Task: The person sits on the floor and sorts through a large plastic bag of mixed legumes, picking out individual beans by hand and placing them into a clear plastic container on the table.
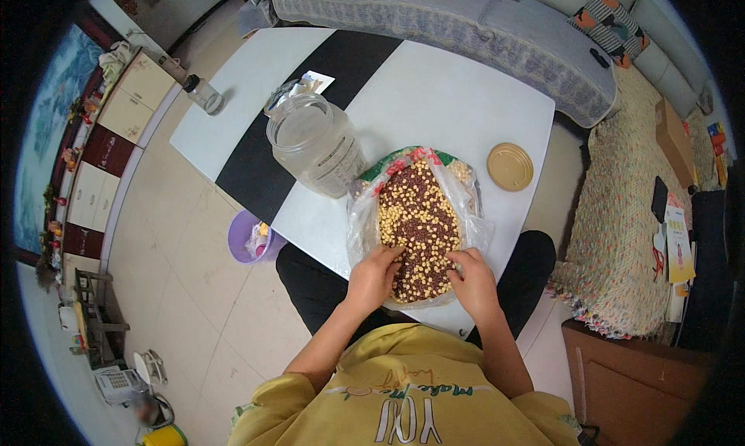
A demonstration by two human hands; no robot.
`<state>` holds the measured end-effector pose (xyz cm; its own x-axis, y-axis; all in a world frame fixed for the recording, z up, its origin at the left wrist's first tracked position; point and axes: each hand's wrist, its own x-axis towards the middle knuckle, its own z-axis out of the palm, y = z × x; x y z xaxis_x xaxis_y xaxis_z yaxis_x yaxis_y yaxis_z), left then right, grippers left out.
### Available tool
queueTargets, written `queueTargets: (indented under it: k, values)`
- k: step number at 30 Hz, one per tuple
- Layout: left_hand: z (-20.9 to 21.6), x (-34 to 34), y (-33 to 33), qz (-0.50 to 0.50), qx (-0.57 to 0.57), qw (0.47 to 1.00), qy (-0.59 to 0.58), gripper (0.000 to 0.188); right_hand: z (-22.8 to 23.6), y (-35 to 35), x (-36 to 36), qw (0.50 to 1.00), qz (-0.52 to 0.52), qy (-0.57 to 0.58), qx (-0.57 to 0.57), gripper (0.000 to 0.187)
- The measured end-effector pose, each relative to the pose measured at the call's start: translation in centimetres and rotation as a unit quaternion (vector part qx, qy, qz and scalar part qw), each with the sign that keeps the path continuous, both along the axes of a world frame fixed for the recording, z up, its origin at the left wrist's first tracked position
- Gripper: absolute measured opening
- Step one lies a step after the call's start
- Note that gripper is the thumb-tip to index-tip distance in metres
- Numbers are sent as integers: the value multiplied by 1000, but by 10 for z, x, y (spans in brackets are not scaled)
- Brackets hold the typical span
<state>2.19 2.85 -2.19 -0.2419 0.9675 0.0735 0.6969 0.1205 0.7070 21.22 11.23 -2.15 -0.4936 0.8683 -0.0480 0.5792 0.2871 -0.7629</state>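
A clear plastic bag (359, 236) with green and red print lies wide open at the table's near edge. Small dark red beans mixed with yellow soybeans (419, 225) fill it. At the left side of the beans, my left hand (375, 275) rests with bent fingers on the surface, thumb and fingertips slightly apart. My right hand (472, 281) touches the right side, its thumb apart from the fingers. Neither hand visibly holds anything, though some fingertips are partly hidden. Left of the bag stands a large clear jar (318, 147) without a lid.
A round gold lid (510, 167) lies on the white table (473, 89) to the right. Beyond the jar is a silver packet (299, 89); a dark-capped glass bottle (203, 95) stands far left. A purple bin (250, 238) sits on the floor, and a grey sofa (434, 23) lines the back.
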Motion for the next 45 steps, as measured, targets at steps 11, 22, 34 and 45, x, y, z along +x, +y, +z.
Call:
queueTargets:
  k: [11,22,34,45]
  values:
    - [-15,6,24,14,-17,1000,20,7,8,-1,5,997,-9,-47,-65,29]
    - [-9,-21,2,-17,-75,996,42,12,3,11,-8,999,-6,-30,25,36]
    - [-1,5,-3,-86,-77,993,36,21,1,21,-12,998,21,-54,-6,12]
    - [0,4,-7,-63,-60,996,12,20,-12,38,-37,996,-19,-72,48,16]
